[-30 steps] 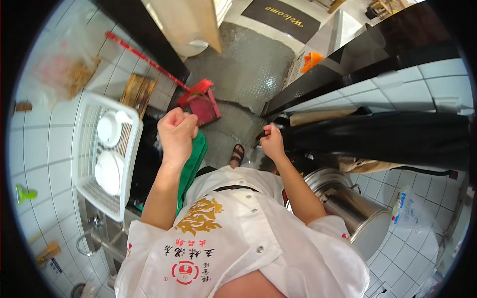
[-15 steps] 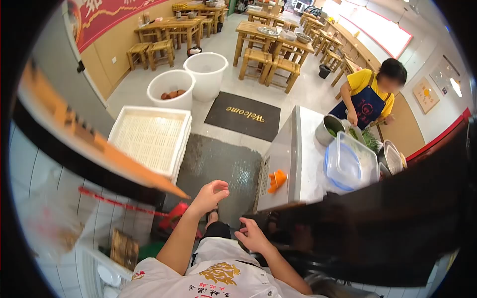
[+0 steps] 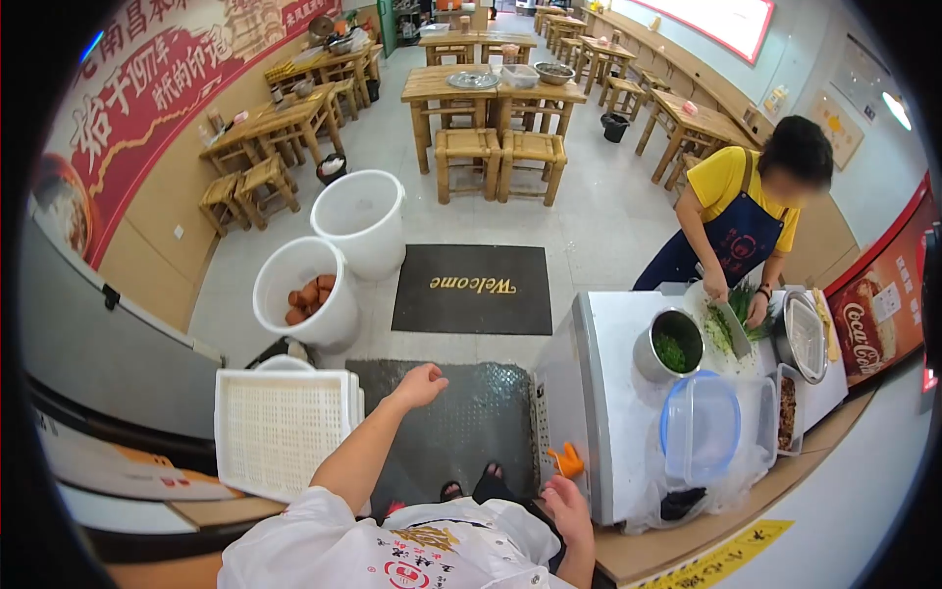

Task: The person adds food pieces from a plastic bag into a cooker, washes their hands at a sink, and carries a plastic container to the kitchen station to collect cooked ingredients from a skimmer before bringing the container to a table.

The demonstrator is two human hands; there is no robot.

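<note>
Left hand (image 3: 420, 385) hangs loosely released over open floor mat (image 3: 461, 422), beside the white crate (image 3: 285, 430); right hand (image 3: 566, 503), seemingly empty, nears the worktop (image 3: 608, 393) edge.

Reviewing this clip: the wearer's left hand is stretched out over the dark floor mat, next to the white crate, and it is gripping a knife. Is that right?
Not quite. The head view shows the left hand stretched out over the dark floor mat beside the white crate, but it is empty, with nothing in it. The only knife in view is in the hands of the co-worker chopping greens at the counter.

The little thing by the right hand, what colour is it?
Orange, beside the right hand; clearest in the head view.
</note>
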